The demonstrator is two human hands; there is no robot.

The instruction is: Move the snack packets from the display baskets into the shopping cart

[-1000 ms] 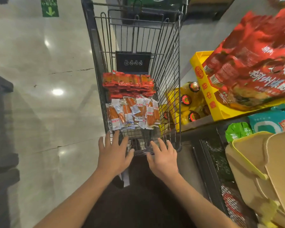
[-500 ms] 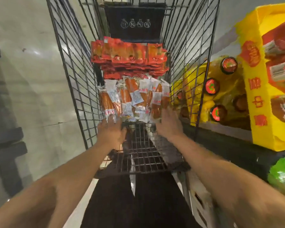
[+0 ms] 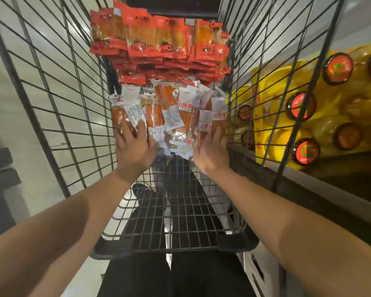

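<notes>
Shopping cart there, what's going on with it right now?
A person is reaching into the wire shopping cart with both arms. The left hand and right hand lie flat-fingered against either side of a loose pile of clear orange-stick packets. Beyond it sits a stack of red packets. Yellow bottles sit outside the cart, on the right.

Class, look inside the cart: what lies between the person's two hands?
In the head view, clear packets of orange sticks lie between the left hand and right hand, on the cart's wire floor.
</notes>
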